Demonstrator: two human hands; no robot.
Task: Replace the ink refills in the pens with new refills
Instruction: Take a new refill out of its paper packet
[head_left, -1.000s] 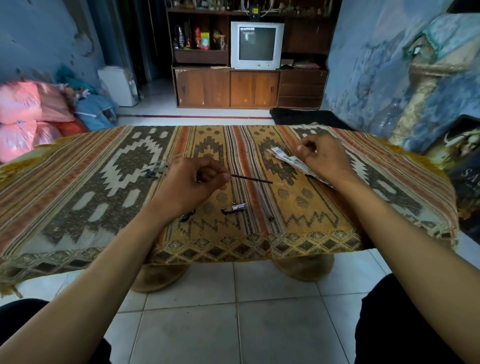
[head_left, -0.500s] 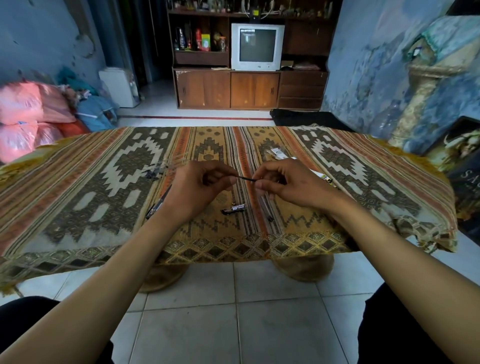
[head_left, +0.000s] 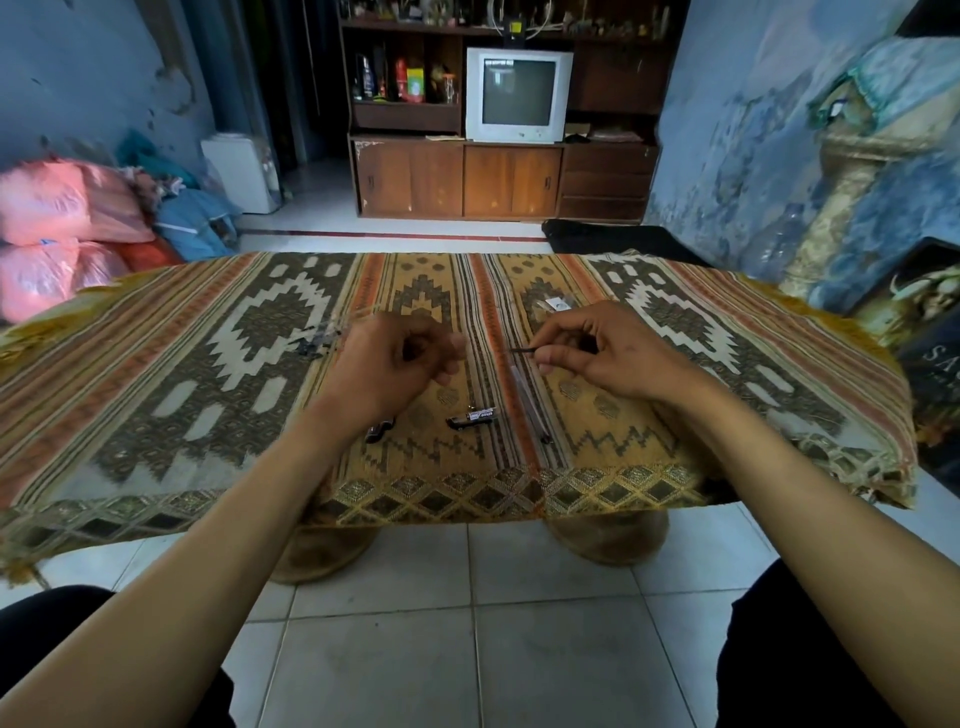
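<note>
Mid-task, by the look of it, with nothing reassembled yet. Right hand (head_left: 618, 353) pinching a thin dark ink refill (head_left: 522, 351) between thumb and forefinger, tip poking out toward the left hand (head_left: 400, 358). Left hand loosely curled, fingertips drawn together, with nothing visible in it; whether some small part sits inside, cannot tell. Just below and left of the right hand, lying flat on the woven patterned cloth of the surface (head_left: 208, 374): a slim clear pen barrel (head_left: 527, 400), apparently empty and waiting. Below the left hand, a short dark pen piece with a pale label (head_left: 471, 419), and another small dark piece (head_left: 378, 431) partly hidden by the left wrist. Beyond the right hand, a clear plastic packet (head_left: 557, 303), likely the refill pack. Left of the left hand, a small cluster of dark bits (head_left: 318, 343), too small to identify. Judged remaining: refill slid into barrel, end pieces fitted back, and any other pens treated likewise.
</note>
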